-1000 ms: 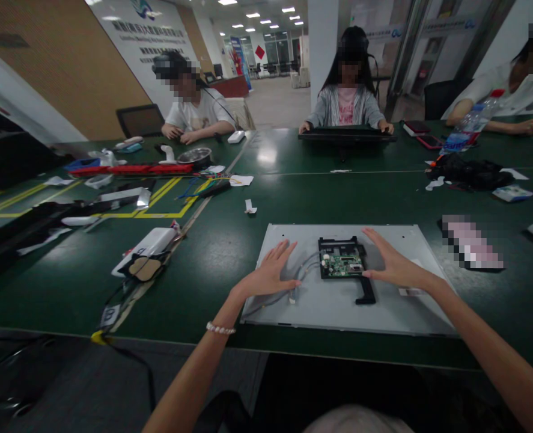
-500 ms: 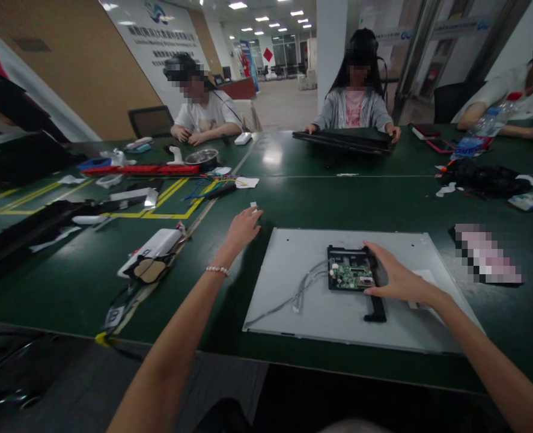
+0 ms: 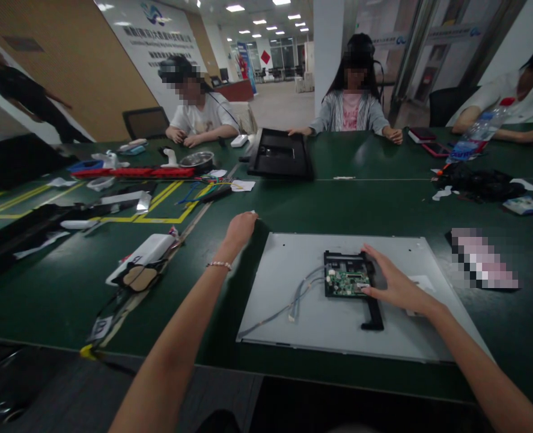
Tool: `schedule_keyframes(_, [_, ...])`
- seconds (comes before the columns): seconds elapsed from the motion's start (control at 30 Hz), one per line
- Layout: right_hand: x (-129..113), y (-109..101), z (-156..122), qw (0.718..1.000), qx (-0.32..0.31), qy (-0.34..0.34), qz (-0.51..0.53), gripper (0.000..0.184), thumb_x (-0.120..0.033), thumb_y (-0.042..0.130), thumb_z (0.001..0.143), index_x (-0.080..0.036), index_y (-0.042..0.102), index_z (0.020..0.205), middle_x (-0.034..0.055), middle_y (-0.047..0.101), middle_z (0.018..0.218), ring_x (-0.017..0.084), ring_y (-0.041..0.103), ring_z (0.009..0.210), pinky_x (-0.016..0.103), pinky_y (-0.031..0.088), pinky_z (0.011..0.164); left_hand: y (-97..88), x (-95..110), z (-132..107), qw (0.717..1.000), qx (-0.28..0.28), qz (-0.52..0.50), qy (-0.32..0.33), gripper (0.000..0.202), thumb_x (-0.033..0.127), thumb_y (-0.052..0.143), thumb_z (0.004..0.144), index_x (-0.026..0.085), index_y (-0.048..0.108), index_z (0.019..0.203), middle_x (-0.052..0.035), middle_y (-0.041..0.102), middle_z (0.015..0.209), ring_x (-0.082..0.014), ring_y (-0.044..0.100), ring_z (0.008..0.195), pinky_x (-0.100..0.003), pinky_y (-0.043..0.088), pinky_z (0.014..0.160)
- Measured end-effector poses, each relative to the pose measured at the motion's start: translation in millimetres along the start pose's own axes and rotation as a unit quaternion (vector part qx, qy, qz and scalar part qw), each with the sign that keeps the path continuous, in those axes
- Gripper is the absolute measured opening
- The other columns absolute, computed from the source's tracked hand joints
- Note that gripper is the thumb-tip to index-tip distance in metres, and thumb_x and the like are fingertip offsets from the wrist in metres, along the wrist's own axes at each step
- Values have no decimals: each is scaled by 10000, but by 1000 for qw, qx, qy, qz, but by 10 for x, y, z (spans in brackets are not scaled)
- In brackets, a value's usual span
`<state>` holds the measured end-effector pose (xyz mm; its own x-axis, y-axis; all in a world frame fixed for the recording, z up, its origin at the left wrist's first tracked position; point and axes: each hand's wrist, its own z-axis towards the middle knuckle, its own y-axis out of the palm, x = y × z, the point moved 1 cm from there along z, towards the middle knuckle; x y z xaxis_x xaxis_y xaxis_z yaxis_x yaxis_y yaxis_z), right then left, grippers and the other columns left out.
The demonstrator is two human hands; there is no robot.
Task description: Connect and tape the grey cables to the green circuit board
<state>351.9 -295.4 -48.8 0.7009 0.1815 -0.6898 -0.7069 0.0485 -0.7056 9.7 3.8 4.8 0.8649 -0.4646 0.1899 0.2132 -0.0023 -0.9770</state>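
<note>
A flat grey metal panel (image 3: 275,313) lies before me on the green table. On it rests a black plastic bracket (image 3: 376,316) carrying a green circuit board (image 3: 345,282), with grey cables (image 3: 300,294) running off to the left. My right hand (image 3: 395,282) grips the bracket's right side, thumb at the board's lower right corner and fingers at the upper edge. Beyond the panel's far left corner, my left hand (image 3: 241,231) is closed at the table surface. A small white piece (image 3: 253,211) shows at its fingertips, mostly hidden.
A white battery-like pack (image 3: 151,249) with cables lies left of my arm. Across the table, a co-worker's hand holds a black frame (image 3: 279,155). A phone-shaped object (image 3: 485,258) lies right of the panel. Farther right stand a bottle (image 3: 478,135) and a black bundle (image 3: 478,180).
My left hand's fingers have closed over the small white piece. My right hand stays on the bracket. Opposite, the co-worker's black frame has swung to the left and tilted up.
</note>
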Motion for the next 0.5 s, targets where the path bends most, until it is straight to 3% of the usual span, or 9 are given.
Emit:
schedule_keyframes(0.13, [46, 7, -13, 1000, 22, -13, -1, 852, -469, 600, 879, -283, 112, 1552, 120, 252, 1595, 308, 263, 1455, 547, 241, 1177, -46, 490, -407, 996, -10, 68, 52, 329, 109, 396, 926, 136, 666, 1111, -142, 684, 1077, -248, 649, 993, -366, 474, 899])
schedule_keyframes(0.3, [-49, -70, 78, 997, 71, -28, -25, 706, -433, 508, 937, -285, 177, 1543, 106, 311, 1572, 274, 301, 1439, 524, 263, 1172, -21, 1125, -1043, 979, -24, 147, 137, 288, 92, 385, 933, 135, 654, 1027, -115, 699, 916, -223, 682, 868, -294, 491, 718])
schedule_keyframes(0.5, [-546, 36, 447, 989, 32, -103, -102, 550, -348, 509, 932, -236, 394, 1458, 112, 485, 1457, 256, 410, 1373, 488, 326, 1147, 88, 1429, -1302, 973, -36, 143, 179, 225, 58, 416, 904, 113, 614, 996, -111, 692, 858, -222, 679, 814, -296, 477, 685])
